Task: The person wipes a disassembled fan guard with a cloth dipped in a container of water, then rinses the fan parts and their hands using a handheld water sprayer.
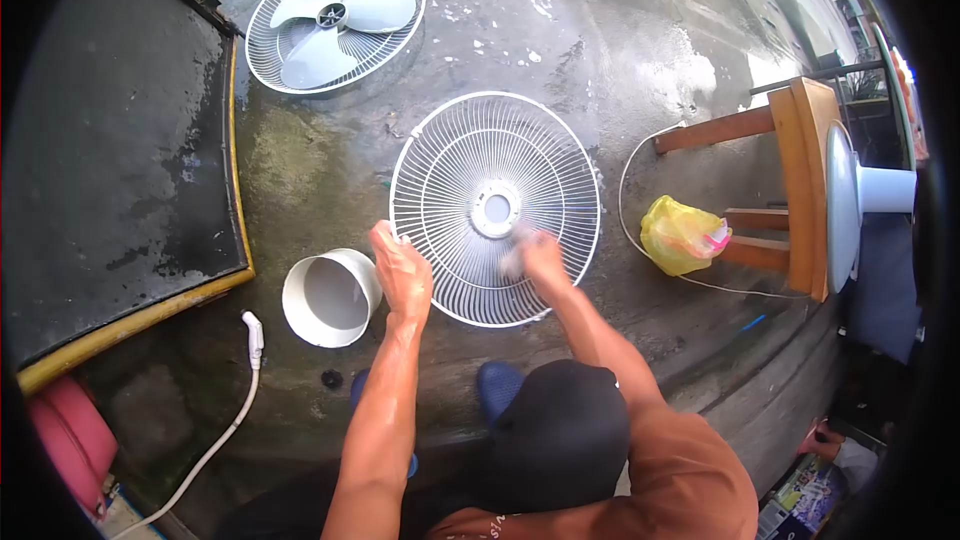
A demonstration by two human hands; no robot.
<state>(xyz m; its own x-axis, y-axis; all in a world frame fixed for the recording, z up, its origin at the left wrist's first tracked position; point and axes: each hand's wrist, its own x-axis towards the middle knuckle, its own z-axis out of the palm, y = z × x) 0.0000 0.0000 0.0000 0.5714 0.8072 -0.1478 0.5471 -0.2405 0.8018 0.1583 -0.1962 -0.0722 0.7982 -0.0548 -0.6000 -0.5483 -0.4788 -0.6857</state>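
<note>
A round white wire fan guard [440,175] lies on the wet ground in front of me, with a ring-shaped hub at its centre. My left hand [403,275] is closed on the guard's near left rim. Over the lower right wires, beside the hub, is my right hand [543,262], its fingers bent and blurred by motion. It presses a pale, smeared thing against the wires; I cannot make out its kind. Just left of my left hand stands a white bucket [300,305] with cloudy liquid inside.
A second fan guard with blades [335,20] lies at the far left. A white spray hose [255,340] is near the bucket. At right are a wooden stool [808,190] lying on its side, a white fan base [845,205], and a yellow plastic bag [675,235] beside a cord.
</note>
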